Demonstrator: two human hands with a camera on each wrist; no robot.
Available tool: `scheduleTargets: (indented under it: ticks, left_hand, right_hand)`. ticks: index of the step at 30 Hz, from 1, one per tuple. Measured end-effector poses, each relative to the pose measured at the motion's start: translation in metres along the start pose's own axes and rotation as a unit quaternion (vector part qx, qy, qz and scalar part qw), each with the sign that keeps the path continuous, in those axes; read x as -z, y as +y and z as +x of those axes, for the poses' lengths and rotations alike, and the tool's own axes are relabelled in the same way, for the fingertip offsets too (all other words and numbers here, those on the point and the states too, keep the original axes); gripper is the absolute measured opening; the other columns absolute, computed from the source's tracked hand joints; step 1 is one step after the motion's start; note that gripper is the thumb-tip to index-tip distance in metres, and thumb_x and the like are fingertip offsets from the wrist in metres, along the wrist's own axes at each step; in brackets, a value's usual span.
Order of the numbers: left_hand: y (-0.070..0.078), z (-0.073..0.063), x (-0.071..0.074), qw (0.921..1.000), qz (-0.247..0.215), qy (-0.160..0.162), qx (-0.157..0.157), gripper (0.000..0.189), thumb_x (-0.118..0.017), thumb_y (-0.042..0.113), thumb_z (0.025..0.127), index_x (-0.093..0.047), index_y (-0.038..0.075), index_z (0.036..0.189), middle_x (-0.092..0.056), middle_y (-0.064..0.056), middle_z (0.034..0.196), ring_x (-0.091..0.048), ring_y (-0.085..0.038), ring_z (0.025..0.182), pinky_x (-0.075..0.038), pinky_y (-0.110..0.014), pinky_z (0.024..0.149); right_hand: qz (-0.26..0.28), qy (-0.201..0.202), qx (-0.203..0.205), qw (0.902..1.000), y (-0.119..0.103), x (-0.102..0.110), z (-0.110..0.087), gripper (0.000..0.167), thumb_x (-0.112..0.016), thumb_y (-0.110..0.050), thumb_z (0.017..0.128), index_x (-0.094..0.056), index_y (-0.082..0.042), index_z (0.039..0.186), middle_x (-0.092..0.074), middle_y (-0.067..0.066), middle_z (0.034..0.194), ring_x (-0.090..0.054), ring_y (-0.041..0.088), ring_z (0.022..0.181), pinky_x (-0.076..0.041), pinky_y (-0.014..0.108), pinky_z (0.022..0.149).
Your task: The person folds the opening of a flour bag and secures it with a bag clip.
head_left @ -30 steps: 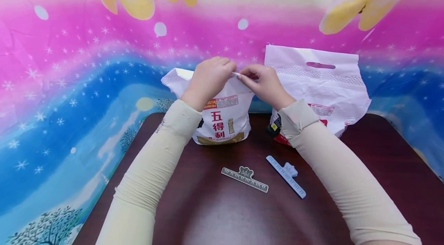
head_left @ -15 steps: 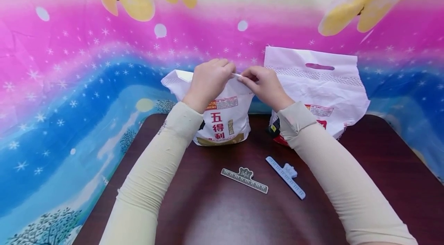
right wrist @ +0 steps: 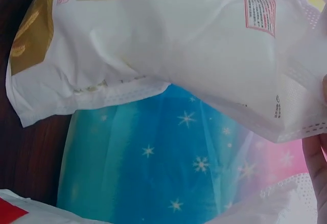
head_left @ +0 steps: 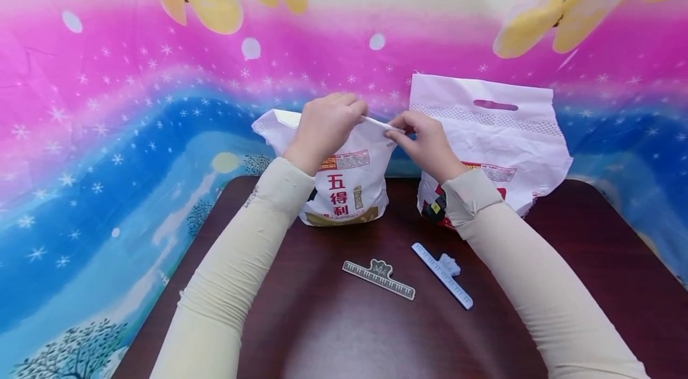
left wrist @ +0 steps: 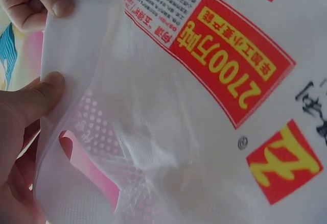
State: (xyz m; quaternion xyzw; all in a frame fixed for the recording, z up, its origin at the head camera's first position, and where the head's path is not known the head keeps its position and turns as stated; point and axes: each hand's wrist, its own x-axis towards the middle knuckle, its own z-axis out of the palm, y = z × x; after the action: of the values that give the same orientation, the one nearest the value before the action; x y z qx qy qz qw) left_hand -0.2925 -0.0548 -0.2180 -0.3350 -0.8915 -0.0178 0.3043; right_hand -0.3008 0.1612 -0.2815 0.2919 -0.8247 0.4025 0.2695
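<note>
A white flour bag (head_left: 365, 182) with red lettering and a gold base stands on the table. Its top edge is folded over into a strip. My left hand (head_left: 328, 128) grips this fold near its middle; the left wrist view shows the thumb (left wrist: 38, 99) lying on the white strip. Farther right along the same edge, my right hand (head_left: 421, 137) pinches the bag's corner between thumb and fingers. The bag's left top corner sticks out loose beside my left hand. Part of a handle slot shows below the left thumb in the left wrist view.
A second white bag (head_left: 494, 134) with a handle slot stands to the right, partly behind my right wrist. Nearer on the dark table (head_left: 301, 319) lie a grey keyboard-patterned clip (head_left: 379, 279) and a light-blue one (head_left: 443, 274). A printed cloth (head_left: 134, 98) hangs behind.
My right hand has slid right and slightly down along the bag's folded edge, baring more of the strip between the hands. My left hand keeps its grip in about the same place.
</note>
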Motion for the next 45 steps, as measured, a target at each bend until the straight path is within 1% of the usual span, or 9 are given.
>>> scheduleTargets:
  ticks: [3,5,10,14,20,25,31,38,45]
  left_hand:
    - [-0.001,0.000,0.003,1.0000,0.003,-0.003,-0.004,0.012,-0.065,0.015,0.100,-0.073,0.016,0.108,-0.074,-0.001,0.106,-0.069,-0.020,0.093,-0.057,-0.035,0.067]
    - [-0.002,0.000,0.006,1.0000,0.006,-0.007,-0.002,0.015,-0.063,0.010,0.101,-0.074,0.017,0.109,-0.074,-0.001,0.108,-0.070,-0.021,0.095,-0.057,-0.036,0.067]
    - [-0.003,0.001,0.013,0.9993,0.014,-0.036,0.004,0.019,-0.061,0.007,0.101,-0.073,0.019,0.111,-0.073,-0.001,0.110,-0.069,-0.022,0.098,-0.058,-0.038,0.068]
    - [-0.003,0.004,0.019,0.9973,0.020,-0.068,0.019,0.023,-0.059,0.006,0.102,-0.073,0.021,0.114,-0.072,-0.001,0.112,-0.068,-0.023,0.100,-0.058,-0.041,0.069]
    - [-0.001,0.009,0.029,0.9909,0.024,-0.127,0.037,0.032,-0.061,0.002,0.099,-0.071,0.023,0.121,-0.070,-0.001,0.117,-0.066,-0.024,0.105,-0.058,-0.045,0.077]
    - [-0.002,0.012,0.035,0.9862,0.025,-0.157,0.045,0.034,-0.063,0.004,0.099,-0.070,0.023,0.126,-0.069,-0.003,0.121,-0.066,-0.025,0.106,-0.057,-0.046,0.081]
    - [-0.006,0.012,0.037,0.9853,0.018,-0.159,0.060,0.033,-0.064,0.004,0.098,-0.070,0.021,0.125,-0.070,-0.004,0.121,-0.066,-0.025,0.106,-0.057,-0.045,0.085]
    - [-0.009,0.013,0.039,0.9857,0.019,-0.156,0.059,0.031,-0.065,0.005,0.098,-0.072,0.022,0.124,-0.070,-0.005,0.118,-0.066,-0.024,0.104,-0.057,-0.045,0.083]
    - [-0.012,0.017,0.045,0.9838,0.022,-0.163,0.072,0.025,-0.072,0.011,0.094,-0.074,0.020,0.118,-0.070,-0.005,0.113,-0.066,-0.023,0.102,-0.057,-0.046,0.084]
  right_hand:
    - [0.003,0.004,0.000,1.0000,0.001,-0.001,-0.001,0.008,-0.073,-0.007,0.093,-0.071,0.000,0.097,-0.071,0.012,0.094,-0.065,0.022,0.085,-0.048,0.017,0.072]
    - [0.001,0.005,0.000,1.0000,0.001,-0.002,-0.001,0.008,-0.072,-0.006,0.093,-0.071,0.000,0.098,-0.071,0.012,0.095,-0.064,0.022,0.085,-0.048,0.019,0.072]
    - [-0.002,0.010,-0.001,0.9999,0.001,-0.003,-0.004,0.008,-0.071,-0.006,0.094,-0.071,0.001,0.098,-0.069,0.013,0.093,-0.063,0.023,0.087,-0.047,0.019,0.072]
    - [-0.005,0.015,0.007,0.9998,0.001,-0.004,-0.006,0.007,-0.071,-0.005,0.094,-0.071,0.002,0.097,-0.069,0.013,0.093,-0.063,0.024,0.087,-0.046,0.019,0.072]
    - [-0.012,0.014,0.016,0.9997,0.001,-0.004,-0.007,0.007,-0.071,-0.006,0.094,-0.071,0.001,0.097,-0.068,0.012,0.093,-0.063,0.023,0.086,-0.047,0.023,0.070]
    - [-0.019,0.016,0.015,0.9996,0.001,-0.004,-0.007,0.007,-0.071,-0.006,0.094,-0.071,0.000,0.098,-0.068,0.012,0.093,-0.062,0.023,0.086,-0.047,0.026,0.070]
    - [-0.021,0.015,0.010,0.9996,0.001,-0.003,-0.006,0.008,-0.071,-0.007,0.095,-0.071,0.001,0.098,-0.068,0.012,0.094,-0.062,0.023,0.087,-0.048,0.026,0.071]
    - [-0.024,0.015,0.006,0.9996,0.001,-0.004,-0.006,0.009,-0.070,-0.008,0.095,-0.071,0.000,0.098,-0.068,0.012,0.094,-0.061,0.023,0.087,-0.048,0.027,0.071]
    - [-0.026,0.016,0.006,0.9995,0.003,-0.004,-0.005,0.010,-0.070,-0.009,0.095,-0.070,0.000,0.098,-0.069,0.012,0.095,-0.062,0.023,0.087,-0.052,0.031,0.074]
